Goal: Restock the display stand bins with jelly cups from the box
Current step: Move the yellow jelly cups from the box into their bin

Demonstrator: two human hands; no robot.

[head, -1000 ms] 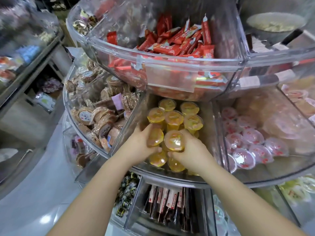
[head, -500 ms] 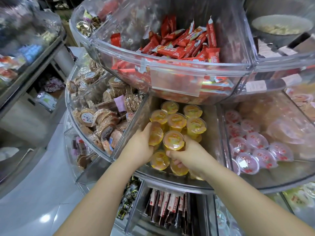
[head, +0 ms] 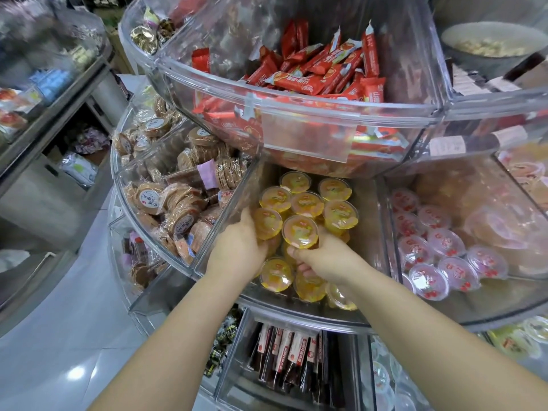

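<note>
In the middle tier of the clear plastic display stand [head: 296,318], we have both hands inside the wedge-shaped bin [head: 367,232] that holds the yellow jelly cups [head: 307,203]. These are small round tubs with glossy film lids, clustered at the back and left of the bin, with a few lying on their sides near the front rim. Our left hand [head: 237,250] curls its fingers around one cup [head: 267,222] against the left divider. Our right hand [head: 326,259] grips another cup [head: 300,231] from below, thumb at its near side, lid facing up. The two held cups touch each other.

The bin to the right carries clear cups with red-printed lids [head: 439,256], beside pale flat round packs whose contents we cannot make out. The bin to the left is heaped with brown round cakes in crinkly transparent wrap [head: 178,209], each with a round paper label. The tier above is a deep curved tub of red foil-wrapped bars [head: 320,75], shiny and oblong. Below, a lower compartment stands dark slim packets [head: 290,354] upright in a row.
</note>
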